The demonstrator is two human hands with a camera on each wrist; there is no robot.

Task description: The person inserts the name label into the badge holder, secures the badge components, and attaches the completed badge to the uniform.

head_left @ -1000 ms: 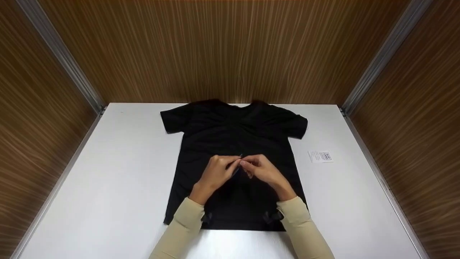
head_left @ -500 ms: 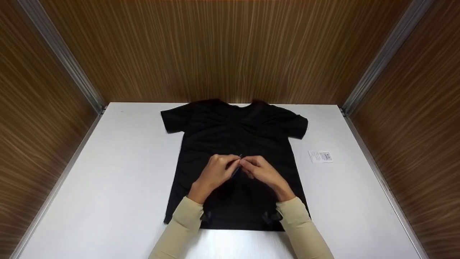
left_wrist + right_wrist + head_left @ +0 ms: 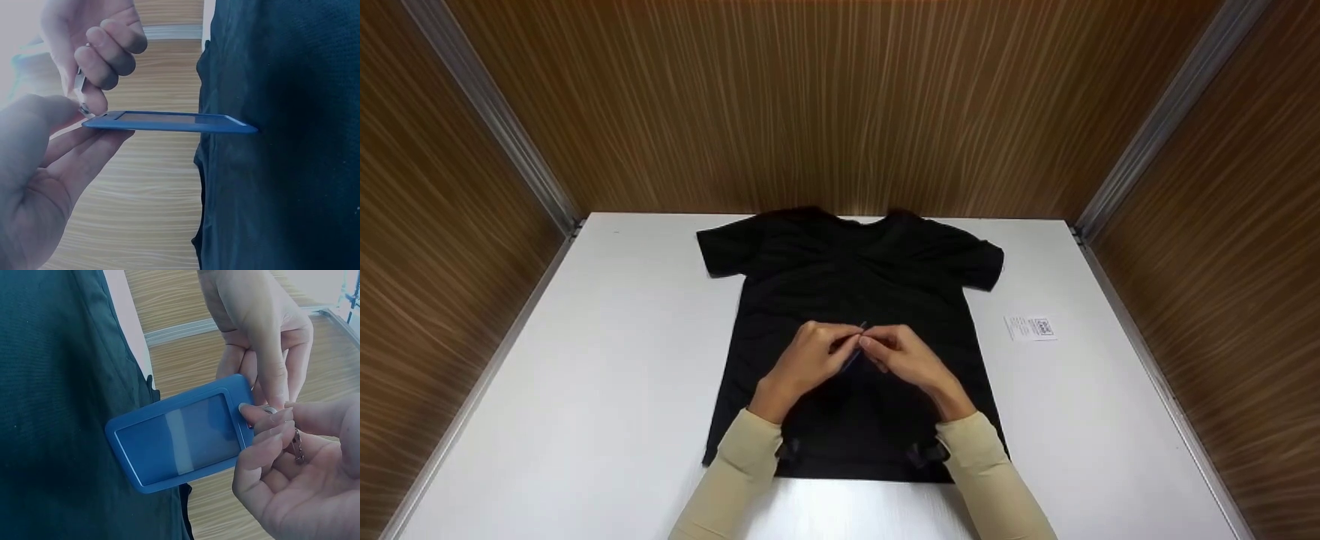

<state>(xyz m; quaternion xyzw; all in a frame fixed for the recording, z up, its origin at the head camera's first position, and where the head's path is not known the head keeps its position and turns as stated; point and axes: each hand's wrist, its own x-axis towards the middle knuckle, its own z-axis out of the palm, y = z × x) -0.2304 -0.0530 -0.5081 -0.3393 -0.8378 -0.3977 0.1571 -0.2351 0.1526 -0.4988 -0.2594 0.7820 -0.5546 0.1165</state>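
A blue badge holder with a clear window hangs between the hands above a black T-shirt. My left hand pinches the holder's upper end between thumb and fingers. In the left wrist view, the badge holder appears nearly edge-on. My right hand meets the left fingertips there and grips a small metal clip in its curled fingers. Fingers cover the spot where clip and holder meet, so I cannot tell whether they are joined. The shirt lies flat, sleeves spread, neckline toward the back wall.
A small white printed card lies right of the shirt on the white table. Wood-patterned panels with metal corner rails stand behind and on both sides.
Both hands stay nearly in place with the badge holder between them; only slight finger movement shows. Shirt and card stay where they were.
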